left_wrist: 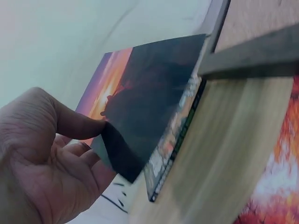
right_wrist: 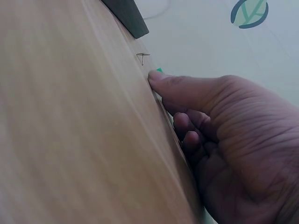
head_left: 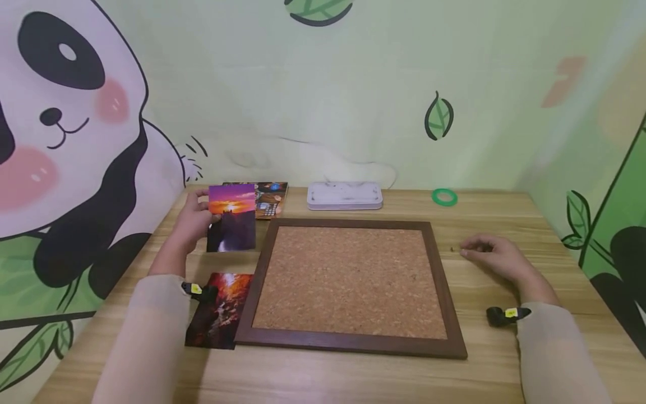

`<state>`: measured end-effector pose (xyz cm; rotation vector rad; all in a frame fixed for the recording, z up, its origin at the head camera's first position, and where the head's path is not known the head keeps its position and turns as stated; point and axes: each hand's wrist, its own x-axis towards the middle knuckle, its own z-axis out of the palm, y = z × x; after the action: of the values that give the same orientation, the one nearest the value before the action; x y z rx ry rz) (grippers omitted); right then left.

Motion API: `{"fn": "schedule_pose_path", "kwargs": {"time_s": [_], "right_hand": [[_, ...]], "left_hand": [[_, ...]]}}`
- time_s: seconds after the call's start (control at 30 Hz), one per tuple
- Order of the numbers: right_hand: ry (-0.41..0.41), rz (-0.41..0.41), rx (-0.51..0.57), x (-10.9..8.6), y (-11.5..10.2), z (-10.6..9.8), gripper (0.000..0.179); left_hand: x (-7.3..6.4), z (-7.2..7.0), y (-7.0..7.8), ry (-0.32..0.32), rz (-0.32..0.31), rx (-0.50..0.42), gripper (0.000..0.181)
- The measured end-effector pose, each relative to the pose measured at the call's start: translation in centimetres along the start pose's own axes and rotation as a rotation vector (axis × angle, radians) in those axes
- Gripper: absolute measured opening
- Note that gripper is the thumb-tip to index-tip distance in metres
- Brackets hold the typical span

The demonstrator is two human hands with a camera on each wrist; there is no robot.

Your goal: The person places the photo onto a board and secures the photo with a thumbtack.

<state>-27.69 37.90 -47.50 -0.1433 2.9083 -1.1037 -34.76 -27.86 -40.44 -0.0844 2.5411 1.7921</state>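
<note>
A sunset photo print point(head_left: 231, 224) with a dark lower half is held by my left hand point(head_left: 194, 220). In the left wrist view the thumb presses on the sunset photo's face point(left_wrist: 154, 88), with fingers behind it, and the corner by the thumb bends. My right hand point(head_left: 492, 255) is low over the table to the right of the board, fingers loosely bent, holding nothing visible. Just beyond its fingertips a small thumbtack point(right_wrist: 143, 57) stands on its head, pin down or up I cannot tell. Between the hands lies a cork board point(head_left: 348, 280) with a brown frame.
An autumn-red photo point(head_left: 222, 314) lies left of the board, partly under its frame or beside it. Behind the sunset photo is another stack of pictures point(head_left: 272, 199). A white case point(head_left: 345, 196) and a green tape ring point(head_left: 444, 197) sit at the table's back edge by the wall.
</note>
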Motion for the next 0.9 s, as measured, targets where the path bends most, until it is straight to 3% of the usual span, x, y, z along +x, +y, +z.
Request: {"fn": "schedule_pose_path", "kwargs": {"time_s": [0.1, 0.2, 0.5, 0.7, 0.9], "right_hand": [[0.006, 0.002, -0.004, 0.1, 0.2, 0.1, 0.041], [0.01, 0.009, -0.003, 0.1, 0.2, 0.2, 0.04], [0.038, 0.0, 0.035, 0.0, 0.1, 0.1, 0.043], [0.083, 0.013, 0.082, 0.0, 0.5, 0.1, 0.047], [0.124, 0.011, 0.073, 0.0, 0.7, 0.2, 0.048]], "left_hand": [[-0.2, 0.5, 0.7, -0.106, -0.017, -0.061, 0.085], [-0.4, 1.4, 1.2, -0.173, -0.015, -0.092, 0.088], [-1.5, 4.0, 3.1, -0.175, 0.073, -0.016, 0.057], [-1.7, 5.6, 1.9, -0.207, 0.124, 0.038, 0.047], [-2.3, 7.5, -0.2, -0.246, 0.083, 0.025, 0.048]]}}
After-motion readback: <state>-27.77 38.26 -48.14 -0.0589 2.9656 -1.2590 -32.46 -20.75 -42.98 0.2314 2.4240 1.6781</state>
